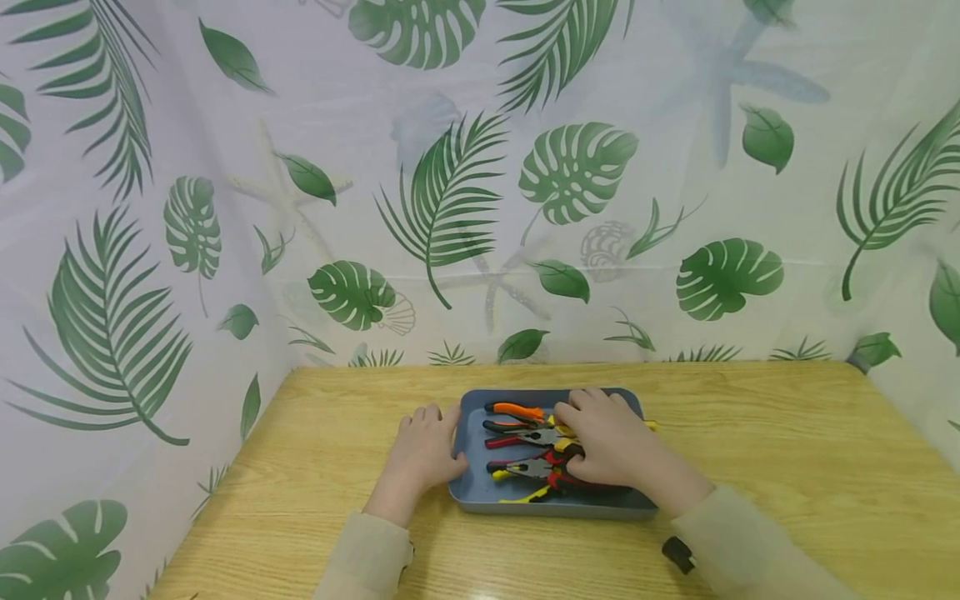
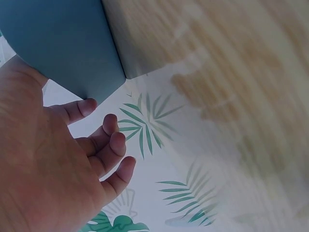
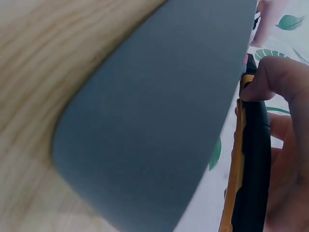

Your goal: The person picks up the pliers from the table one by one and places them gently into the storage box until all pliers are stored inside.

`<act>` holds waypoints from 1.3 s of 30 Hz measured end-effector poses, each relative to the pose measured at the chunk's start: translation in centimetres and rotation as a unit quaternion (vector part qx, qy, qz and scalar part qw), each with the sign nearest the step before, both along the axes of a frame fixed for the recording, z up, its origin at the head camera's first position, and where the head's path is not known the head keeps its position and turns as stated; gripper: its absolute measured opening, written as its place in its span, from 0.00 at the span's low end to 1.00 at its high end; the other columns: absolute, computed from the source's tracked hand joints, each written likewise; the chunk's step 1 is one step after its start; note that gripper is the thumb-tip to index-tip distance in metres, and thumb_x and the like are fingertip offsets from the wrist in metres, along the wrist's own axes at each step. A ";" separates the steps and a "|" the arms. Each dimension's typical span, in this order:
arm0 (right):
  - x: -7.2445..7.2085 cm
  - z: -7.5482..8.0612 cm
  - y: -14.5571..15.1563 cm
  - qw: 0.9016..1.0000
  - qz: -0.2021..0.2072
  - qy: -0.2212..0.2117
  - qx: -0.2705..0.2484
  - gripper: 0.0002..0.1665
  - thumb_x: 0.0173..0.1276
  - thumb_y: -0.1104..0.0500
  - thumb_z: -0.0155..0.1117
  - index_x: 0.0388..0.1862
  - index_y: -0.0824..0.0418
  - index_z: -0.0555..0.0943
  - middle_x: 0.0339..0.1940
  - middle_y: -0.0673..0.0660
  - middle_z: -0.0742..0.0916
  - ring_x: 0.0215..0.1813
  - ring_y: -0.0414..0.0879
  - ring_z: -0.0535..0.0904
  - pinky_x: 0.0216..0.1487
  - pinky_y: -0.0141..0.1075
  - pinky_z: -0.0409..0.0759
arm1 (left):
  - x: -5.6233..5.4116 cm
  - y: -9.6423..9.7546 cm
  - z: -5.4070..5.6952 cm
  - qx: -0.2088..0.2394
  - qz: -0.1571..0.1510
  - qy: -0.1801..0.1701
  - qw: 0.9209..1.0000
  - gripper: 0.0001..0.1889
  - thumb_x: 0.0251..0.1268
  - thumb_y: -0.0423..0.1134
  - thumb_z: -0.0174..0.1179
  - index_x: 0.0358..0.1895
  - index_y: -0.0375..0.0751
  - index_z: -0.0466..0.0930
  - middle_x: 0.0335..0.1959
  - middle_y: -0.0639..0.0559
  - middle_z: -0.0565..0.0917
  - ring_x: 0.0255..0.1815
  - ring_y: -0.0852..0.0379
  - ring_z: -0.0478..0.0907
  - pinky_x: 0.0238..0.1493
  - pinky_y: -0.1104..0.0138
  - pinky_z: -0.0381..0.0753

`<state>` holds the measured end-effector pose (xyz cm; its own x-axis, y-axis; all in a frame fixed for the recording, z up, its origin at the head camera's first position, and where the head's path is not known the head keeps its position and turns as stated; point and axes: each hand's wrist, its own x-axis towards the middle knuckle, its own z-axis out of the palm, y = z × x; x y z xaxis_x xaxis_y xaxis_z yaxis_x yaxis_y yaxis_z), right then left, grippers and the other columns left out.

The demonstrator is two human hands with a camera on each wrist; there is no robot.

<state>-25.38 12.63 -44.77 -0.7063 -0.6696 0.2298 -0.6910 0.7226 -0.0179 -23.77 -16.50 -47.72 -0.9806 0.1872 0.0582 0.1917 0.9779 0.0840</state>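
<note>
A grey-blue rectangular tray (image 1: 474, 492) lies on the table with several pliers in it. My left hand (image 1: 423, 450) holds its left side, the thumb over the rim. Under the tray's wall (image 2: 58, 48) in the left wrist view, the index fingertip meets the edge, the other fingers loosely bent. Over the tray's right part, my right hand (image 1: 607, 437) grips pliers with black and yellow handles (image 3: 255, 164), the thumb across them. Orange-handled pliers (image 1: 517, 410) lie at the back of the tray. Nearer the front are red-handled pliers (image 1: 536, 468), their handles partly hidden by my right hand.
The wood-grain table (image 1: 787, 467) extends on both sides of the tray. Behind it hangs a white cloth (image 1: 645, 333) printed with green leaves, which also encloses the left and right sides.
</note>
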 end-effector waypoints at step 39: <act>0.1 0.1 -0.9 1.000 -0.012 -0.011 0.002 0.20 0.58 0.54 0.71 0.51 0.51 0.82 0.39 0.49 0.78 0.42 0.47 0.71 0.44 0.47 0.71 | -0.1 0.1 0.1 -0.006 0.004 -0.006 1.000 0.38 0.64 0.50 0.70 0.76 0.44 0.70 0.57 0.39 0.79 0.58 0.42 0.76 0.60 0.48 0.76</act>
